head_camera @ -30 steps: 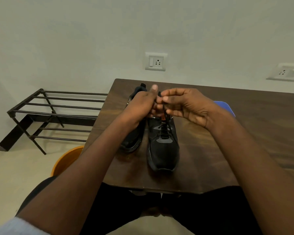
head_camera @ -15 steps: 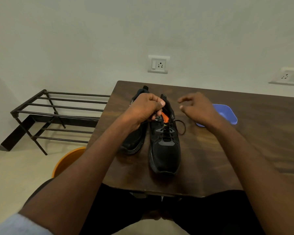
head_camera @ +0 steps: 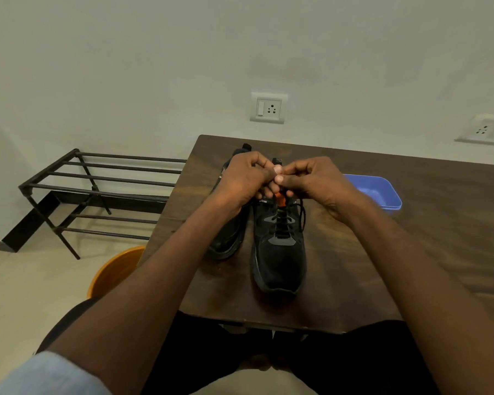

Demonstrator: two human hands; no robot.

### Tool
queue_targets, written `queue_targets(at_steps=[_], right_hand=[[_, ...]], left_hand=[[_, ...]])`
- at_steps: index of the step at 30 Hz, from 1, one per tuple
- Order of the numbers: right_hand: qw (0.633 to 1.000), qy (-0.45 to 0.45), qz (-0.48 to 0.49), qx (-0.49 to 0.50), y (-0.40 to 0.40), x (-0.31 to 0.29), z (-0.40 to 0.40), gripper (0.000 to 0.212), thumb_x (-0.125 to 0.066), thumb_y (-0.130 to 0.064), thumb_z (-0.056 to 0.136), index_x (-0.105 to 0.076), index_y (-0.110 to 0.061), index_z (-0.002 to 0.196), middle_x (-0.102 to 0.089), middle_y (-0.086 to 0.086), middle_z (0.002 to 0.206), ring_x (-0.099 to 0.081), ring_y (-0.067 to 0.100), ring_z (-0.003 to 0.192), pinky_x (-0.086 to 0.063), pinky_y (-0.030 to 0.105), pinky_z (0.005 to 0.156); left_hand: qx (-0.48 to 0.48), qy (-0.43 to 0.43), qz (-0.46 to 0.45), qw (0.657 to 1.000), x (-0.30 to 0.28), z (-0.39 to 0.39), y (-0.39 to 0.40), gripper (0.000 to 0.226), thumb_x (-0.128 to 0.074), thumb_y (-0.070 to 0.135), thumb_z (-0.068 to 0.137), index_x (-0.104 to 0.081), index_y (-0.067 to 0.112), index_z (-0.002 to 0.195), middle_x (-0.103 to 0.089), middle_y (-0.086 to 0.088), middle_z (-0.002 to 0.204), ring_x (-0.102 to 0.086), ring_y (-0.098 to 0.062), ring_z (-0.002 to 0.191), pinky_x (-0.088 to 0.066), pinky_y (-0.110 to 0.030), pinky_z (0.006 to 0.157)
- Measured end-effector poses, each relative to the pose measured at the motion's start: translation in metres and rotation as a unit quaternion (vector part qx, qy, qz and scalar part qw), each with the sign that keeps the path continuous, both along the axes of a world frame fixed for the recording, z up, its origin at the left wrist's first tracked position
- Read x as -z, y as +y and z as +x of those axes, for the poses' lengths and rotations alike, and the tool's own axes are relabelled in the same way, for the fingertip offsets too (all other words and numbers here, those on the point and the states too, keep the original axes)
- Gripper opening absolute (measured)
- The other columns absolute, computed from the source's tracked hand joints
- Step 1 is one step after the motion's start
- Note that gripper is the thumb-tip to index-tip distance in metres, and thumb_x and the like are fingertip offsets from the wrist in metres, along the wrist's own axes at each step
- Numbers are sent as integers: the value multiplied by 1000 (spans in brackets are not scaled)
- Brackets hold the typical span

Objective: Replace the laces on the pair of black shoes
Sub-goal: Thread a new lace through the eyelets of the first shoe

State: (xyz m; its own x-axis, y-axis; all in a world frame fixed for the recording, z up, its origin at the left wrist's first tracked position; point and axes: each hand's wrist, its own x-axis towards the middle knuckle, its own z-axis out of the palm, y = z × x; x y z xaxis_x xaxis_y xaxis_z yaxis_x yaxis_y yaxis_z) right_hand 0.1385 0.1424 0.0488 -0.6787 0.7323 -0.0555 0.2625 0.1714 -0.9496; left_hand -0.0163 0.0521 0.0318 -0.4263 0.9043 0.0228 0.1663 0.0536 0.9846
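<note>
Black lace (head_camera: pixel 280 220) already crosses the right shoe (head_camera: pixel 278 246), both hands' fingers (head_camera: pixel 283 181) pinched on its ends, seemingly tying; the other shoe (head_camera: pixel 231 238) looks unlaced.

Left shoe (head_camera: pixel 228 232) mostly hidden behind left hand (head_camera: pixel 244 178) and forearm. Lace ends lost inside both grips, right hand (head_camera: pixel 311 178) included. Blue tray (head_camera: pixel 382 192) partly covered. Counter (head_camera: pixel 425 238) cut by right edge. Shoe lettering too small.
</note>
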Motion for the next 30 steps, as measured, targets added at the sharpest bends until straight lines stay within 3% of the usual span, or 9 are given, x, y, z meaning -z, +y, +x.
queue_targets(at_steps=[2,4,7,9,15,19,21,24,30], right_hand=[[998,-20,36,44,3,5,-2,5,-72,-6,94,-77,-8,93,-74,6,78,-63,5,61,-53,18,60],[994,-37,56,85,7,10,-2,12,-69,-5,95,-77,-12,91,-73,6,79,-60,7,62,-48,18,56],[991,-63,69,98,10,14,-4,21,-64,-5,96,-80,-19,94,-74,0,85,-57,8,70,-43,18,56],[988,-79,93,90,10,17,-6,20,-66,-8,95,-81,-21,94,-75,-6,91,-63,2,80,-43,12,59],[957,-188,216,37,16,28,-7,7,-78,-20,90,-83,-24,93,-78,-8,90,-71,5,85,-56,23,73],[941,-228,249,26,14,31,-10,8,-76,-21,91,-82,-26,91,-76,-10,88,-67,5,79,-45,21,60],[936,-233,262,27,14,32,-11,11,-74,-20,92,-81,-27,92,-75,-11,88,-65,3,75,-41,19,58],[934,-240,263,15,14,33,-10,12,-72,-20,92,-79,-29,90,-73,-12,88,-63,4,75,-40,19,59],[944,-216,248,9,13,38,-13,21,-75,-18,89,-75,-35,78,-74,-12,86,-70,8,82,-61,38,77]], left_hand=[[-19,42,-6,999,4,-1,2,15,-60,17,104,-70,7,110,-72,-6,82,-61,-10,64,-47,-19,56],[-19,157,-25,987,7,-2,4,22,-56,10,104,-72,17,116,-72,-3,100,-63,-8,82,-48,-18,69],[36,303,-74,950,14,-2,4,39,-57,0,99,-71,22,127,-67,-3,126,-61,-17,113,-50,-30,98],[56,341,-86,934,21,-2,5,38,-63,3,96,-73,24,126,-64,-3,129,-60,-19,116,-49,-34,106],[31,371,-82,925,25,-2,5,25,-75,9,90,-77,20,112,-67,0,118,-58,-10,99,-46,-23,91],[22,343,-78,936,27,-3,5,21,-73,5,91,-77,20,106,-69,8,97,-60,-3,89,-50,-23,93],[16,331,-74,940,29,-4,5,21,-70,3,93,-78,19,103,-67,10,82,-62,-4,78,-55,-24,86],[16,314,-68,947,32,-5,5,23,-64,1,96,-77,19,103,-66,11,78,-63,-4,74,-51,-17,74],[25,284,-59,957,36,-6,6,23,-66,2,94,-76,22,100,-70,6,81,-66,-6,76,-52,-17,73]])
